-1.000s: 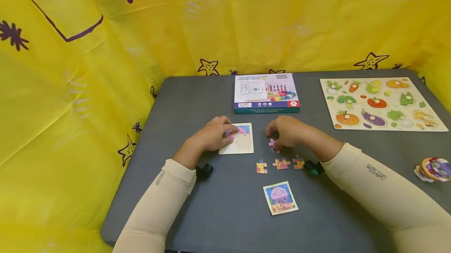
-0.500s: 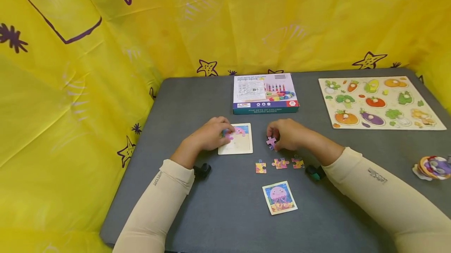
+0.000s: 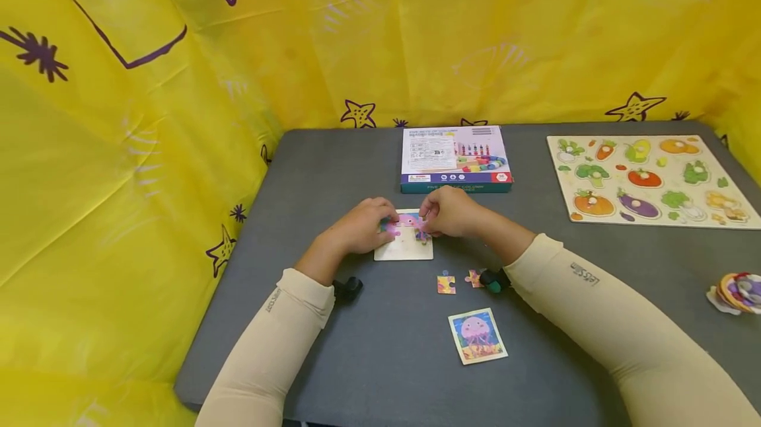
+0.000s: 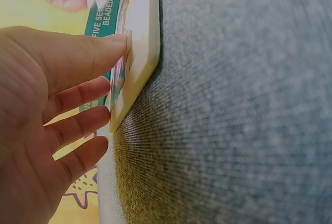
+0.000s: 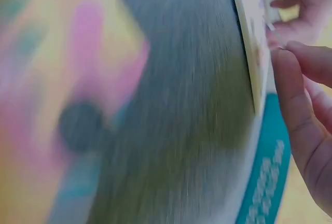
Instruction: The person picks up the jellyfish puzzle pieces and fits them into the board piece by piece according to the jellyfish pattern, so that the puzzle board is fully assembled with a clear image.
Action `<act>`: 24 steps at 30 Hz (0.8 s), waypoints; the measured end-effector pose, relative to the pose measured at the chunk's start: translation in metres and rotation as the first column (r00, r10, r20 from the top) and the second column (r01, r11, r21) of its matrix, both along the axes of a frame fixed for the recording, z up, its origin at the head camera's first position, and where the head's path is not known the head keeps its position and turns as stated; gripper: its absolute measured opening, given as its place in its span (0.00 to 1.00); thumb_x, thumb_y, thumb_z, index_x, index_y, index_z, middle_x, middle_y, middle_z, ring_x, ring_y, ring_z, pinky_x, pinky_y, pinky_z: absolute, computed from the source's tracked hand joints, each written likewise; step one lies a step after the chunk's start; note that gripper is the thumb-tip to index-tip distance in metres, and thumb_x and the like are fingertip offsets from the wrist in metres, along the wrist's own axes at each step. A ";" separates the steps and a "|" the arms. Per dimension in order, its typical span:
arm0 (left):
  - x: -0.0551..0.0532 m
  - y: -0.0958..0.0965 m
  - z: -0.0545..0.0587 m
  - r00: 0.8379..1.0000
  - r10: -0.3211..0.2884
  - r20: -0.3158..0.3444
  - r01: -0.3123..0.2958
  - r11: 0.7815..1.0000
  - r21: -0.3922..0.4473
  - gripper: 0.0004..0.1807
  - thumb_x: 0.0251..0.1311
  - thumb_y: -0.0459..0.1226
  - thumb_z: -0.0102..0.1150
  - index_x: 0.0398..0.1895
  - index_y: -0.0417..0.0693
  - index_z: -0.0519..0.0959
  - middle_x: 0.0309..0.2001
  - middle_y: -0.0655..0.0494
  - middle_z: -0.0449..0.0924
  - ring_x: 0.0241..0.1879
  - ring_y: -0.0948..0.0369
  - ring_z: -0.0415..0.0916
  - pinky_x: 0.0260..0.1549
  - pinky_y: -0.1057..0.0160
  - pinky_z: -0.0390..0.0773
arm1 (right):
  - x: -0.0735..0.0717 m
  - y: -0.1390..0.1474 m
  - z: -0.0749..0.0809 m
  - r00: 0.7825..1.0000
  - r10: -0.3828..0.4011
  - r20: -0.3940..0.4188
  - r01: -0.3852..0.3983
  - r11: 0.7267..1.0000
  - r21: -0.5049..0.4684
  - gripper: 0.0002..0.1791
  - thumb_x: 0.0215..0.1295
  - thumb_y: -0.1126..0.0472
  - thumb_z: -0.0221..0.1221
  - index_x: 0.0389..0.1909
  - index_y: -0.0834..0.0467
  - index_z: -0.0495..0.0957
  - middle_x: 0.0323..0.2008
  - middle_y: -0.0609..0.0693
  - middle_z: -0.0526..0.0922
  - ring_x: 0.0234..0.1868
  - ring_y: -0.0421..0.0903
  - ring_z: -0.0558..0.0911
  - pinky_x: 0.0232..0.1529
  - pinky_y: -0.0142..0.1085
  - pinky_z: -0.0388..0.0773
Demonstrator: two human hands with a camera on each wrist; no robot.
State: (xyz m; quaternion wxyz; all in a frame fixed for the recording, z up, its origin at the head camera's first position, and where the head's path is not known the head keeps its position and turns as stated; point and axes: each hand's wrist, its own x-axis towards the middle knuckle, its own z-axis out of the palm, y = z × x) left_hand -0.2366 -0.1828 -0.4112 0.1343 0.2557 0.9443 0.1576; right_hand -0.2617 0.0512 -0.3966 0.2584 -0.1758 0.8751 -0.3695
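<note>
A shallow wooden puzzle tray [image 3: 404,254] lies mid-table, with pink and blue jigsaw pieces along its far and left parts. My left hand [image 3: 364,225] rests at its left side, touching the tray and pieces; in the left wrist view the thumb [image 4: 98,53] lies along the tray's edge, the other fingers loosely extended. Over the tray's right side, my right hand [image 3: 453,212] pinches a pink-and-purple puzzle piece [image 3: 423,236] between thumb and fingertips. Nearer me lie a yellow puzzle piece [image 3: 446,283] and a pink-yellow puzzle piece [image 3: 473,278], the latter partly covered by the right wrist camera.
A jellyfish picture card [image 3: 477,336] lies near the front. Behind the tray stands a flat box [image 3: 455,159]. A vegetable puzzle board [image 3: 648,179] is at the back right, and a small colourful toy [image 3: 740,293] sits at the right edge. Yellow cloth [image 3: 333,37] hangs behind the table.
My right hand has lifted the pink-and-purple puzzle piece off the table and carried it left over the tray. The left hand stays at the tray's left side.
</note>
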 end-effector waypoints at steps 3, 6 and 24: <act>0.001 0.001 0.001 1.000 0.004 0.004 -0.004 1.000 0.007 0.17 0.66 0.41 0.65 0.56 0.46 0.81 0.62 0.50 0.76 0.64 0.49 0.69 0.70 0.52 0.66 | -0.002 -0.016 -0.003 1.000 -0.015 0.024 0.016 1.000 -0.018 0.09 0.61 0.63 0.70 0.40 0.60 0.84 0.29 0.52 0.84 0.28 0.45 0.82 0.30 0.33 0.79; 0.002 0.002 0.003 1.000 0.012 0.006 -0.012 1.000 0.017 0.17 0.66 0.42 0.65 0.55 0.46 0.81 0.60 0.50 0.76 0.63 0.49 0.70 0.69 0.52 0.67 | -0.003 -0.028 -0.006 0.999 -0.028 0.020 0.028 1.000 -0.001 0.07 0.60 0.64 0.70 0.38 0.59 0.85 0.29 0.52 0.85 0.28 0.44 0.81 0.29 0.32 0.77; -0.003 0.008 0.000 0.999 0.034 -0.032 -0.034 0.999 -0.011 0.17 0.61 0.44 0.70 0.49 0.47 0.81 0.55 0.50 0.77 0.59 0.49 0.71 0.64 0.53 0.69 | -0.014 -0.044 -0.004 0.978 0.071 -0.194 -0.012 0.957 0.289 0.07 0.58 0.57 0.71 0.28 0.55 0.83 0.29 0.50 0.83 0.33 0.48 0.80 0.30 0.34 0.74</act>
